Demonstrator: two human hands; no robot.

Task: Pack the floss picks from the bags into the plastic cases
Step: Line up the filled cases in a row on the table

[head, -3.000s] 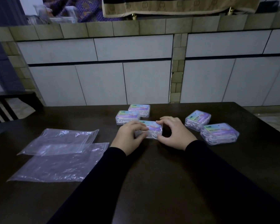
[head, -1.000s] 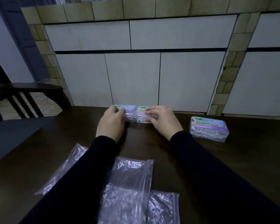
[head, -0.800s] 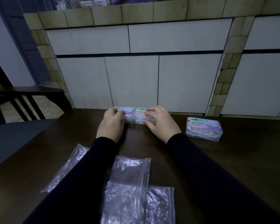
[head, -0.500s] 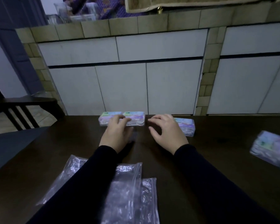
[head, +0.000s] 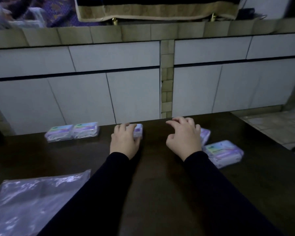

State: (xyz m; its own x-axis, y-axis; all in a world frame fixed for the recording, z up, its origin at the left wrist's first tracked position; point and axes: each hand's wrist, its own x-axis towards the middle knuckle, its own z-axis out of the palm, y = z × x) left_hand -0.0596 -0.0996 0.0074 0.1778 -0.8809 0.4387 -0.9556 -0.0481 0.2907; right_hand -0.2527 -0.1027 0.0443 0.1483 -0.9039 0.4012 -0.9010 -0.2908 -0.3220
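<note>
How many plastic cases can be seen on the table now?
5. Two cases touch at far left; one under the left hand; one behind the right hand; one nearer, at right. Others may be hidden.

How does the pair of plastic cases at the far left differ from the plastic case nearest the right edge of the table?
The two clear plastic cases at the far left stand side by side, touching, at the table's far edge; the single clear plastic case at the right lies alone, nearer the person. The left pair sits square to that edge; the right one is turned at an angle. Neither hand touches them. Both look shut and filled, with pastel labels on top.
</note>
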